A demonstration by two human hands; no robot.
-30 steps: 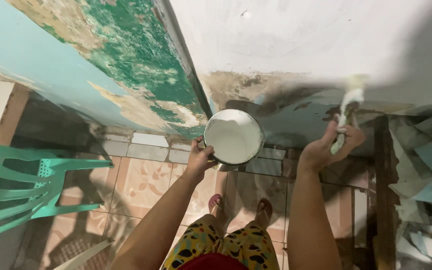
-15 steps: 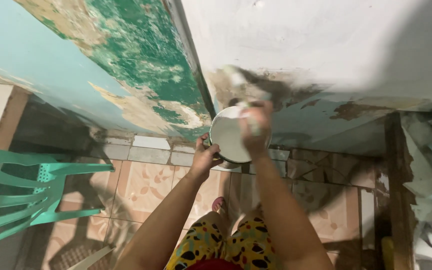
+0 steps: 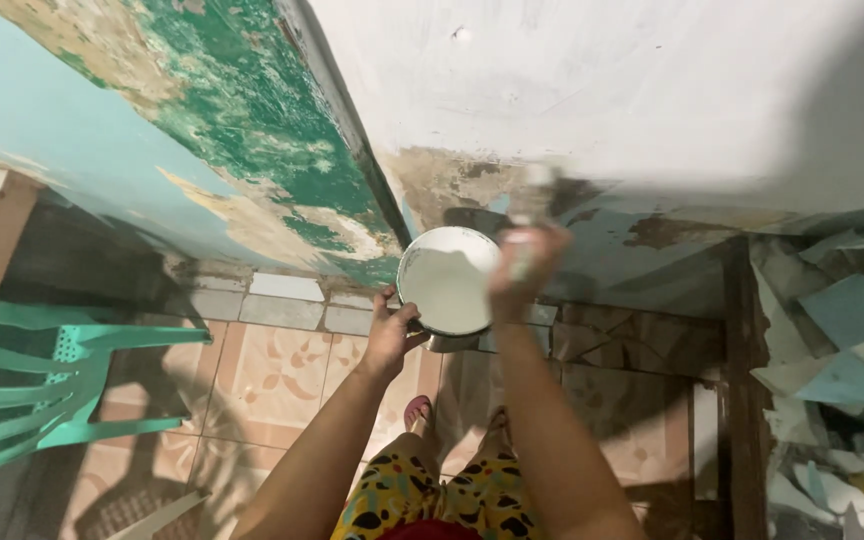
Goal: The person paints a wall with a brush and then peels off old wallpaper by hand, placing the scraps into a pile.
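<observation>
Your left hand (image 3: 392, 335) grips the paint can (image 3: 449, 280) at its left rim, fingers curled around the edge, holding it up in front of the wall. The can is round, full of white paint, and sits low in the wall's corner line, above the tiled floor (image 3: 272, 375).

Your right hand (image 3: 522, 265) is closed around a paintbrush (image 3: 530, 205), just beside the can's right rim. Hand and brush are blurred; bristles point up toward the wall, and contact with it cannot be told.

The wall right of the corner (image 3: 652, 90) is white above, with a bare brown and pale blue patch below. The wall left of the corner (image 3: 242, 130) shows peeling green and teal paint.

A green plastic chair (image 3: 42, 390) stands well apart at the left. Broken pale sheet pieces (image 3: 842, 340) are piled at the right. Your feet in sandals (image 3: 417, 412) stand below the can.
</observation>
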